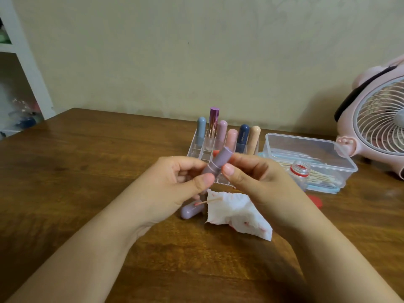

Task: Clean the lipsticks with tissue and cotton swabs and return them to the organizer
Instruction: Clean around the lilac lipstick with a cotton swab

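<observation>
Lilac plastic lipstick tube (215,165), uncapped, sits between both hands above the brown wooden desk (87,171), just in front of the clear acrylic organizer (197,149). Its long axis is tilted, the lower end down and left inside the left hand (175,184), the open upper end pointing up, right and away toward the organizer. The left hand's fingers and thumb curl round the lower barrel; the right hand (255,178) pinches the upper section between thumb and fingers, so both grip it and neither is free.

Its matching lilac rounded cap (189,211) lies on its side on the desk below the left hand, long axis running roughly left to right, touching a wooden cotton swab with a reddened tip (208,201). That swab rests on the edge of the crumpled white tissue stained pink (238,215), which lies under the right wrist. Judging by this, the cap lies nearer the left hand.
</observation>
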